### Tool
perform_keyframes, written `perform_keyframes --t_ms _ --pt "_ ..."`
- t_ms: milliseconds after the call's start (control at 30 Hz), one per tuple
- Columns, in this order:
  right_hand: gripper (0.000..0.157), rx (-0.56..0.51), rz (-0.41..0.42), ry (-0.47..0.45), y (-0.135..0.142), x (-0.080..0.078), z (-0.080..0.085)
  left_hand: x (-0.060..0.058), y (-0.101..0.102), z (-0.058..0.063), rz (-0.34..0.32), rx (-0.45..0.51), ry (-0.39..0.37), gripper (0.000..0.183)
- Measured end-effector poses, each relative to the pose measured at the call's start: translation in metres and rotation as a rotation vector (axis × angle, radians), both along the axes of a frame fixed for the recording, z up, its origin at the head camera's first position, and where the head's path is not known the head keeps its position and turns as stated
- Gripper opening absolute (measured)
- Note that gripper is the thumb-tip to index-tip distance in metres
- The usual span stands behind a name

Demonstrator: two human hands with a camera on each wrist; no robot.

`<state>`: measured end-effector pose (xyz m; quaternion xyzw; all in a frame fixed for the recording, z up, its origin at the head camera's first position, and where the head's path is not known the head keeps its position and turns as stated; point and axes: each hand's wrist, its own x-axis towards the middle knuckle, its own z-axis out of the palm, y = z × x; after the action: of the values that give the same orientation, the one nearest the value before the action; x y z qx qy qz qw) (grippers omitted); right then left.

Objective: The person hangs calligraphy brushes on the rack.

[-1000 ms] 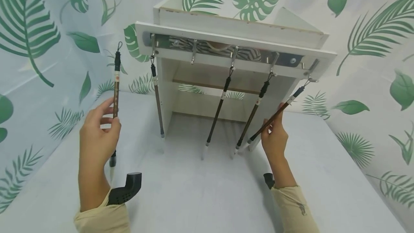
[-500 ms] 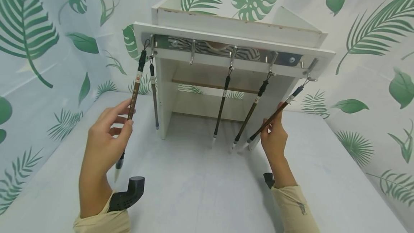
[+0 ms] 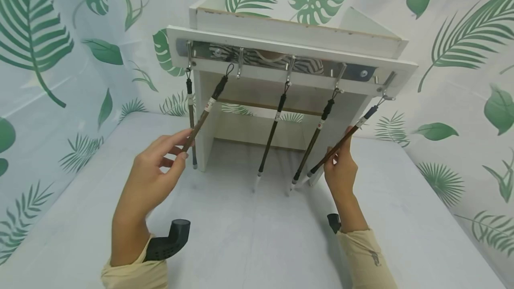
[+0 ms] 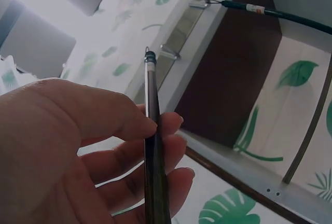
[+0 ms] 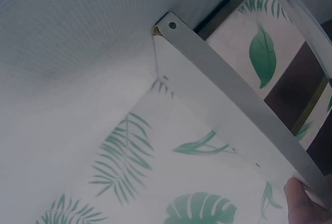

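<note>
In the head view, my left hand (image 3: 154, 173) pinches a long calligraphy brush (image 3: 209, 104) between thumb and fingers. The brush tilts right, and its cord loop is near the second hook (image 3: 240, 63), apart from it. Its lower part is hidden behind the hand. The left wrist view shows the brush handle (image 4: 157, 177) upright across the fingers. My right hand (image 3: 342, 175) grips the rack's right side panel, behind a hanging brush (image 3: 363, 121). In the right wrist view a fingertip (image 5: 303, 200) rests on that white panel (image 5: 233, 89).
A white rack (image 3: 281, 28) stands on a pale surface (image 3: 249, 240) and carries a metal hook rail (image 3: 265, 60). Other brushes hang by loops: one at the left end (image 3: 190, 97) and two right of centre, including a middle one (image 3: 273, 133). Leaf-print sheeting surrounds it.
My left hand has moved right with its brush, from outside the rack's left end to near the second hook. The brush has tilted further right. My right hand has stayed in place.
</note>
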<state>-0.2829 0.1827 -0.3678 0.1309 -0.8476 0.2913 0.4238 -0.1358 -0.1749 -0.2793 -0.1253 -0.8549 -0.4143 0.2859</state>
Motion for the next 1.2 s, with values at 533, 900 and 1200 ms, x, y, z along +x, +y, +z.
perform_keyframes --t_ms 533,900,1200 --pt "0.076 -0.004 -0.002 -0.009 0.0004 -0.0005 -0.0005 -0.0009 0.0044 0.0019 -0.001 -0.087 -0.006 0.044" --pt "0.076 -0.009 -0.011 -0.022 -0.0003 0.0009 0.0002 -0.0028 0.0089 0.0018 0.017 -0.078 0.058 0.045" --pt "0.076 -0.013 -0.004 -0.012 -0.0003 0.0002 -0.0006 -0.0010 0.0071 0.0034 0.059 -0.079 0.059 0.045"
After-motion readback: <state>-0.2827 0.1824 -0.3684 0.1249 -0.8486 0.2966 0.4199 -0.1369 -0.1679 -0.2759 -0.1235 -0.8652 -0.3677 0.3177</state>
